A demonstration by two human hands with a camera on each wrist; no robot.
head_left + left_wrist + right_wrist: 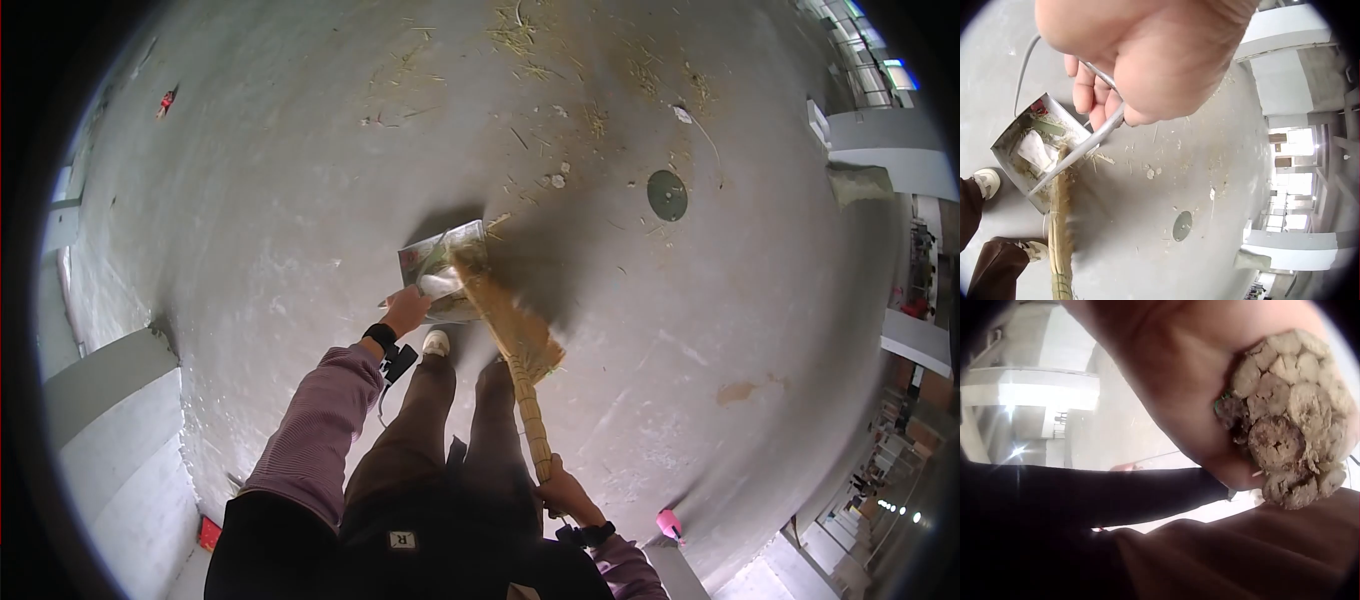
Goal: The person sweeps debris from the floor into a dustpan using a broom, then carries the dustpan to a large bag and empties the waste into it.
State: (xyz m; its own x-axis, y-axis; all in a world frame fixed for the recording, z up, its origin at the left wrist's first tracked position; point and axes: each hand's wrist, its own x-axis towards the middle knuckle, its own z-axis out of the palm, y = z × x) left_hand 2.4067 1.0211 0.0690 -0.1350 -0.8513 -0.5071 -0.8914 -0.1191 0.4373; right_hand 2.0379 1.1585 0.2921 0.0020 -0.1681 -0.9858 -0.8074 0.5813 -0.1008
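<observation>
My left hand [406, 310] grips the bent metal handle [1088, 142] of a metal dustpan [1015, 180], which is down by my feet. In the left wrist view, crumpled white paper [1036, 150], straw bits and a green strip lie in the pan. My right hand [565, 492] is curled round the upper end of a straw broom [530, 410], low in front of my body. Its brush end [512, 315] slants over the pan's right side, slightly blurred. The broom's butt end, a bundle of cut stalks [1288, 425], sticks out of my right hand in the right wrist view.
Loose straw [515, 40] and pale crumbs [557, 181] are scattered over the grey floor ahead. A round dark green disc [667, 195] lies to the right. A pink object [669, 522] sits at lower right, a small red one [166, 102] at upper left.
</observation>
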